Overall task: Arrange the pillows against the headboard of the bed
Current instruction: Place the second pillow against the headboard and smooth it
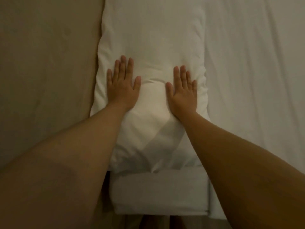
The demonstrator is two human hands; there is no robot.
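Observation:
A white pillow (153, 47) lies lengthwise down the middle of the head view, its left long edge against the tan headboard (46, 66). My left hand (122, 85) rests flat on the pillow near that left edge, fingers spread. My right hand (183, 91) lies flat on the pillow's right half, fingers apart. Both palms press down and dent the filling between them. Neither hand grips anything.
The white bed sheet (255, 71) spreads wrinkled to the right of the pillow. The mattress corner (161, 195) shows below the pillow's near end. Dark floor lies under that corner at the bottom edge.

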